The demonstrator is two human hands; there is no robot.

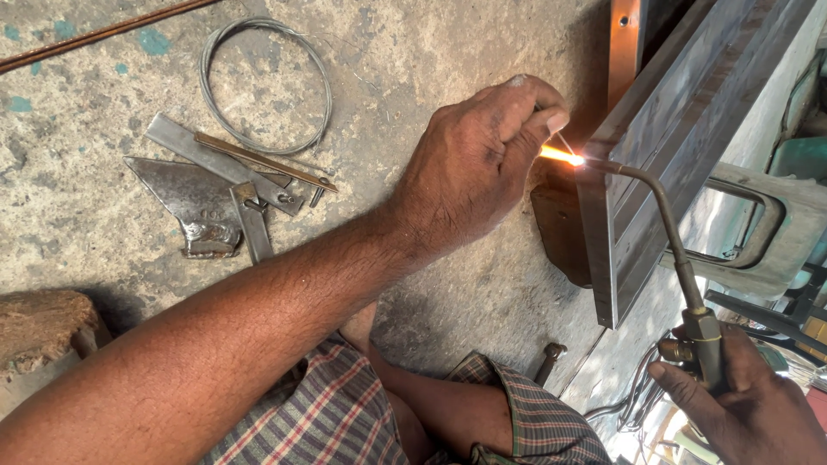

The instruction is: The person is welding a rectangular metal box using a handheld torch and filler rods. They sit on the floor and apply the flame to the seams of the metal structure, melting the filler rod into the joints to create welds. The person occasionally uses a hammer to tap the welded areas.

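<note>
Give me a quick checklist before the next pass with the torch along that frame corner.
1. Flame lit at the torch tip: ok.
2. Flame meets the metal frame corner: ok.
3. Filler rod pinched in the left hand fingers, near the flame: ok.
4. Right hand gripping the torch body: ok.
5. Gloves on: not ok, both hands bare.
6. Joint fully fused: cannot tell.

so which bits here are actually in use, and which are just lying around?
In use: left hand pinching a thin rod; right hand holding the torch; flame at the steel frame corner.

Lying about: wire coil, metal offcuts, rusty bar, bolt.
</note>
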